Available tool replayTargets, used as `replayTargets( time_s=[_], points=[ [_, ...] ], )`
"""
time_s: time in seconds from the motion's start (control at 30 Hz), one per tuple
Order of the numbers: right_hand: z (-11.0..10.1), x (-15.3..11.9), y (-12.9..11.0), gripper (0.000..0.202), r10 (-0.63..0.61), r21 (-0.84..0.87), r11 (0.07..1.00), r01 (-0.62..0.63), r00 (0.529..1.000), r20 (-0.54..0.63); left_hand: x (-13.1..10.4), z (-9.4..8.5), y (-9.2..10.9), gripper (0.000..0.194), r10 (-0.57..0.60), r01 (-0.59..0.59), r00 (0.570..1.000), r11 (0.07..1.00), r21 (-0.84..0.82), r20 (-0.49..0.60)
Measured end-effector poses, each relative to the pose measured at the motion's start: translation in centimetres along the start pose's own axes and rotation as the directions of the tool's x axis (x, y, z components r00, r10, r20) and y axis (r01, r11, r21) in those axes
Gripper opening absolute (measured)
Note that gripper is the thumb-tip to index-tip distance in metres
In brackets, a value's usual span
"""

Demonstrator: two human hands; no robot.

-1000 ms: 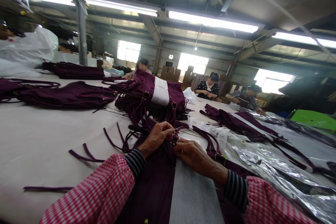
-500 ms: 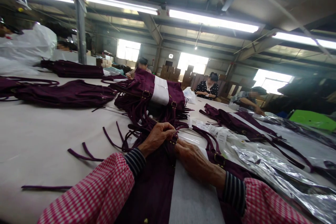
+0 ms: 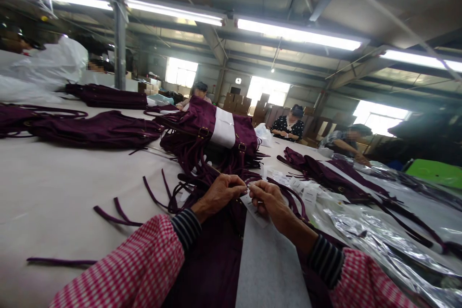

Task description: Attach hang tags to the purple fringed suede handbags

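Both hands meet over a purple bag (image 3: 205, 260) that lies in front of me with a white paper band (image 3: 270, 260) across it. Thumb and fingers of my left hand (image 3: 221, 195) are pinched together; whatever lies between them is too small to make out. My right hand (image 3: 271, 204) is closed at the fingertips on a white tag (image 3: 254, 211), which hangs below the fingers over the band. Just beyond, a stack of purple bags (image 3: 195, 118) stands with white paper around it, its fringes and straps trailing toward my hands.
More purple bags (image 3: 94, 130) lie on the pale table (image 3: 72, 187) to the left. Loose white tags (image 3: 306, 191) and clear plastic bags (image 3: 382, 231) are on the right, with another banded purple bag (image 3: 317, 168) behind. Co-workers (image 3: 288, 125) sit across the table.
My right hand has lifted off the bag's buckle and turned, and a white tag now shows at its fingers. My left hand has shifted slightly right, fingertips toward the tag.
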State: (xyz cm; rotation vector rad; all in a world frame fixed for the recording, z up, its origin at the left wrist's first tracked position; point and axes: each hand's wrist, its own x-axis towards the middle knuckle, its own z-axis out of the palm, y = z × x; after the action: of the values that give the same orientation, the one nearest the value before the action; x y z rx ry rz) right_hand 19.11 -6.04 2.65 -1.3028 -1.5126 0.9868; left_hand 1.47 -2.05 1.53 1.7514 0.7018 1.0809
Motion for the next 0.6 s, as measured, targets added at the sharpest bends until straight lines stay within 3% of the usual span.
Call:
replayTargets(
  time_s=[0.3,0.6],
  points=[
    [0.23,-0.17,0.22,0.038,-0.01,0.147,0.989,0.011,1.0,-0.01,0.0,0.06,-0.17,0.021,0.02,-0.019,1.0,0.998,0.052,-0.018],
    [0.35,-0.05,0.7,0.037,-0.014,0.179,0.984,0.015,1.0,-0.007,0.01,-0.01,-0.06,0.021,0.02,-0.018,1.0,0.995,0.099,-0.021]
  ],
)
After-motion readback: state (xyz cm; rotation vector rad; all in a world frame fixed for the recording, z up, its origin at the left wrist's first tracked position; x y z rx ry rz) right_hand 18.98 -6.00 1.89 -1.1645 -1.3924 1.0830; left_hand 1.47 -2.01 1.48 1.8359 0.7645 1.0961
